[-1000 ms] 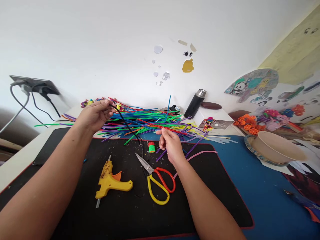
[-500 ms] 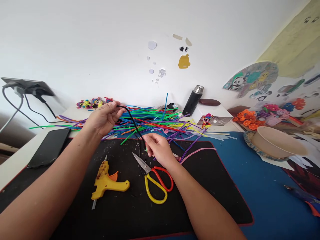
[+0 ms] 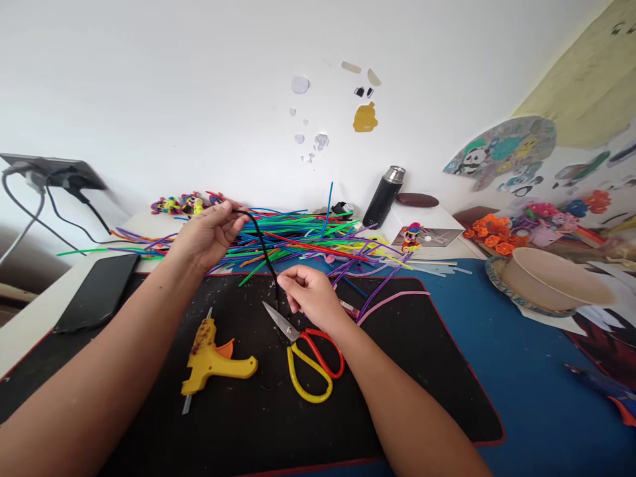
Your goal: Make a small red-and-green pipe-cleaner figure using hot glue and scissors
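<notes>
Over black matting, left hand (image 3: 209,233) and right hand (image 3: 311,296) pinch a thin fuzzy black stem (image 3: 262,246).

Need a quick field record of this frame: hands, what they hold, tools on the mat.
left hand: pinches upper end of black pipe cleaner
right hand: pinches its lower end, just above the mat
black mat: holds yellow glue gun and scissors, blades shut
behind: pile of coloured pipe cleaners, black flask
left edge: phone
</notes>
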`<state>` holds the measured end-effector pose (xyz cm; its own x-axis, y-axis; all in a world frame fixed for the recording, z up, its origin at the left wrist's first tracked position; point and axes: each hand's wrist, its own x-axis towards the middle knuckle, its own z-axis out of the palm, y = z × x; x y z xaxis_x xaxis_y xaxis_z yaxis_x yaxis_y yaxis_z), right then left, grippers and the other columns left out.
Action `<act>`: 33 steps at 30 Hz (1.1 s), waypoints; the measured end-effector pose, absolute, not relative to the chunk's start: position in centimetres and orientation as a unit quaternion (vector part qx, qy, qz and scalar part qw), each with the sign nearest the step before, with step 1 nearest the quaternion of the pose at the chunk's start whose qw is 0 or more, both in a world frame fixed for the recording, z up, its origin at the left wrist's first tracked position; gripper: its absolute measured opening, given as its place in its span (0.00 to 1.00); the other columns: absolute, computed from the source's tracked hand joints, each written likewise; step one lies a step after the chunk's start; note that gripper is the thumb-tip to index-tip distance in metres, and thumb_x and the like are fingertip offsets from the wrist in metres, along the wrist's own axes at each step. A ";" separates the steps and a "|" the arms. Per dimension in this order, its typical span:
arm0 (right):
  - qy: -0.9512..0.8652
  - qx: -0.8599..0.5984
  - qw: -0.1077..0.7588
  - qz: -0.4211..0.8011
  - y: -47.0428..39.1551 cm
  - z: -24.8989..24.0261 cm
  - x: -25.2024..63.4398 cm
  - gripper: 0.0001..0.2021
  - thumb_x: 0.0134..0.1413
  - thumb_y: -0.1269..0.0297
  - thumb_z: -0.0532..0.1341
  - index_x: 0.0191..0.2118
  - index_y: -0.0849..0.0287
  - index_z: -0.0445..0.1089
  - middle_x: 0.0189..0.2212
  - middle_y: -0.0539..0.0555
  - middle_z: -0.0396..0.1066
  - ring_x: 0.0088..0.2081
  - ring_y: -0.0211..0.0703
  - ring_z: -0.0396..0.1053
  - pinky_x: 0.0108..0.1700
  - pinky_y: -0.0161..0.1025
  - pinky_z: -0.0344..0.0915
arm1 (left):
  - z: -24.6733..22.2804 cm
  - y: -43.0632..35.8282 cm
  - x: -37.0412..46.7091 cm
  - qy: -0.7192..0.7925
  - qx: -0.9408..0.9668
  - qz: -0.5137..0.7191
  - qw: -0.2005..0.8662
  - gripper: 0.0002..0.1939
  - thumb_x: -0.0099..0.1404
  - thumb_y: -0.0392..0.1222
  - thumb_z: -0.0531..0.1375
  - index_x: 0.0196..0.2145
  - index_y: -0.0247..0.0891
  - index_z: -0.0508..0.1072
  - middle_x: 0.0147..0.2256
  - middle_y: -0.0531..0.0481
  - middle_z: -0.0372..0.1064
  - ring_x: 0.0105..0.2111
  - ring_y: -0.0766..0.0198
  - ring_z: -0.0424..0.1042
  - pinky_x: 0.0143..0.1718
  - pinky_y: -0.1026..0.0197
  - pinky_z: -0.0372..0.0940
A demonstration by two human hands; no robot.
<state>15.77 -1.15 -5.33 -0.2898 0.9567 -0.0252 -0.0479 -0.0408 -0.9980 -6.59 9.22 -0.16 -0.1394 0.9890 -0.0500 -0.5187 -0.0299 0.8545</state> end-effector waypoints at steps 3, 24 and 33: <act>-0.544 -0.414 0.428 0.591 -1.2 -5.3 15.8 0.18 0.59 0.45 0.69 0.37 0.56 0.73 0.18 0.41 0.66 0.17 0.34 0.60 0.23 0.35 0.55 | -0.3 9.3 -6.6 0.382 0.309 0.648 0.582 0.10 0.75 0.29 0.63 0.36 0.37 0.80 0.33 0.49 0.83 0.30 0.68 0.83 0.34 0.73 0.78; -0.553 -0.413 0.370 0.622 -1.8 -5.5 15.3 0.14 0.63 0.50 0.69 0.36 0.56 0.74 0.18 0.42 0.66 0.18 0.34 0.61 0.24 0.33 0.54 | -0.3 9.1 -6.3 0.391 0.307 0.657 0.567 0.09 0.73 0.32 0.68 0.32 0.38 0.80 0.31 0.51 0.82 0.30 0.69 0.83 0.35 0.74 0.77; -0.555 -0.425 0.370 0.612 -1.6 -5.1 15.7 0.14 0.63 0.51 0.68 0.35 0.56 0.71 0.16 0.42 0.65 0.18 0.35 0.61 0.24 0.33 0.54 | -0.9 9.6 -7.3 0.407 0.326 0.642 0.562 0.09 0.75 0.32 0.64 0.35 0.37 0.81 0.30 0.52 0.82 0.27 0.70 0.78 0.32 0.72 0.76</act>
<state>15.69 -1.57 -5.05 -0.3653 0.9244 -0.1096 0.0199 -0.1099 -0.9937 -7.34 9.57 -0.95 -0.1563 0.9870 -0.0378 -0.4563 -0.0383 0.8890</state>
